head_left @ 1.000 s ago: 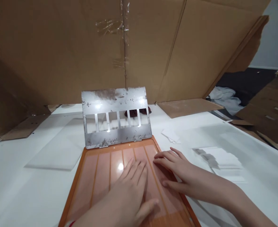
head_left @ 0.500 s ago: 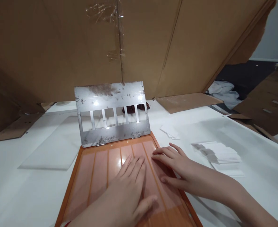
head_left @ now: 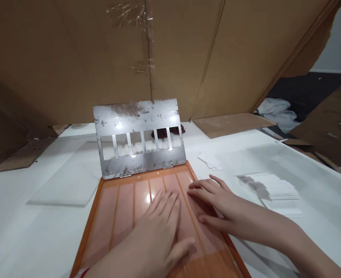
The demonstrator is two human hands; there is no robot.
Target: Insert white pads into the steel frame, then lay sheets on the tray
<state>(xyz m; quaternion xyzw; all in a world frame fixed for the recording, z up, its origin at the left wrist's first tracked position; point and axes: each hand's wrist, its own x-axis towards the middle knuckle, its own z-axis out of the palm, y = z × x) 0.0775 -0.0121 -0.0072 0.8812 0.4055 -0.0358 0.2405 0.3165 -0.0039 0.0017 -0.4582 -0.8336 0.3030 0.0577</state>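
Observation:
An orange board (head_left: 147, 176) lies in front of me, with several pale pinkish strips (head_left: 124, 208) side by side on it under a glossy surface. My left hand (head_left: 161, 220) lies flat over the middle strips, fingers extended forward and thumb out to the right. My right hand (head_left: 213, 197) rests on the board's right part, its fingers apart and slightly bent, with nothing held. Hinged to the board's far edge, a stained metal plate (head_left: 138, 116) with a row of rectangular slots stands tilted up. Part of the board is hidden under my hands and forearms.
Stacked white cards (head_left: 277, 187) lie to the right, and a few loose white pieces (head_left: 209, 161) behind them. A translucent sheet (head_left: 63, 185) lies on the white table (head_left: 11, 220) at left. A large cardboard wall (head_left: 176, 50) rises behind; a dark brown object (head_left: 161, 133) shows behind the plate.
The whole view has shifted very slightly, with things appearing a little further right. Both hands keep their places on the board.

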